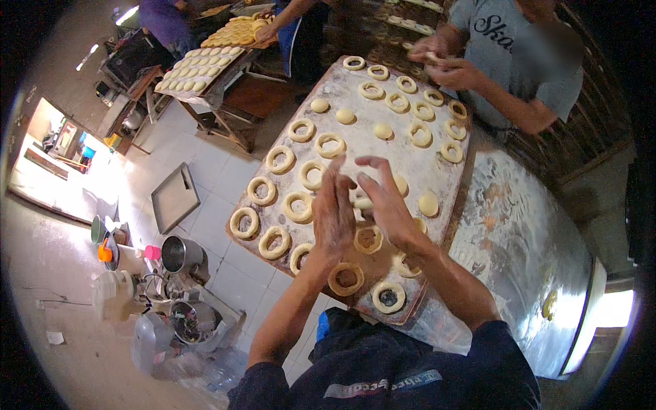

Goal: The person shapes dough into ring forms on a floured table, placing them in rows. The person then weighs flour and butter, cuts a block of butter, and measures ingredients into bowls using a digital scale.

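Fingers point(337, 181) straight on the left hand point(333, 219) and bent on the right hand point(387, 208) flank a pale piece of dough point(361, 202), whether gripped cannot be told, above a floured board point(369, 150) of dough rings point(290, 130), with a co-worker point(499, 61) at far right

Left hand point(333, 212) and right hand point(387, 203) squared up above the floured tabletop point(420, 166), pale dough point(362, 203) peeking between, dough rings point(318, 145) all around!

Near the centre of the frame, I have a small, pale piece of dough point(363, 203), partly hidden, its full shape unclear.
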Demonstrator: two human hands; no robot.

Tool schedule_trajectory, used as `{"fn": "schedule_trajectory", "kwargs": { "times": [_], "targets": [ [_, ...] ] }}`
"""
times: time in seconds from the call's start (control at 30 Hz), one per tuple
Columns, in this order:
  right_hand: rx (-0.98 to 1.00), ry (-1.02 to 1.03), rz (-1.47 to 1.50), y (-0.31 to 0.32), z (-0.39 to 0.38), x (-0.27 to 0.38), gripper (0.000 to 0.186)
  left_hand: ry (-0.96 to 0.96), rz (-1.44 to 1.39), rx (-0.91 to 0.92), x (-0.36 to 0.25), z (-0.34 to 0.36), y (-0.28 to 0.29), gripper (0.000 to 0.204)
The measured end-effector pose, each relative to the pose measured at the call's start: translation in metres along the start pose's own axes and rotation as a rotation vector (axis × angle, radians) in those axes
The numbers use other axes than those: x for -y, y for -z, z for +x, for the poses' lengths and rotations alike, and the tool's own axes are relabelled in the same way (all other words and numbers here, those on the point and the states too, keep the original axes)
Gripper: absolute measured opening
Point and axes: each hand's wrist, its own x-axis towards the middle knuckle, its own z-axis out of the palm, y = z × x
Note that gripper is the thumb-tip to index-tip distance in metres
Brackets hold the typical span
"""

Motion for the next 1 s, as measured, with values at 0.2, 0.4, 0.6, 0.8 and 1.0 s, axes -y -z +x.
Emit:
{"fn": "schedule_trajectory", "kwargs": {
  "times": [0.2,0.4,0.6,0.8,1.0],
  "targets": [
    [-0.371,0.324,-0.428,0.047,0.020,-0.023,0.047,-0.244,0.391,-0.147,0.029,0.056,0.015,0.038],
    [-0.719,0.132,-0.311,0.123,-0.076,-0.077,0.037,-0.311,0.837,0.318,0.049,0.054,0.020,0.044],
    [-1.141,-0.184,-0.063,0.164,-0.222,-0.134,0.016,-0.346,0.318,0.211,-0.021,0.021,-0.029,0.040],
    [-1.409,-0.155,-0.171,0.179,-0.338,-0.158,0.017,-0.186,-0.020,0.821,-0.092,-0.151,-0.147,0.029],
    [-1.280,-0.246,-0.018,0.196,-0.410,-0.165,0.018,-0.187,0.438,0.754,-0.086,-0.244,-0.222,0.035]
  ]
}}
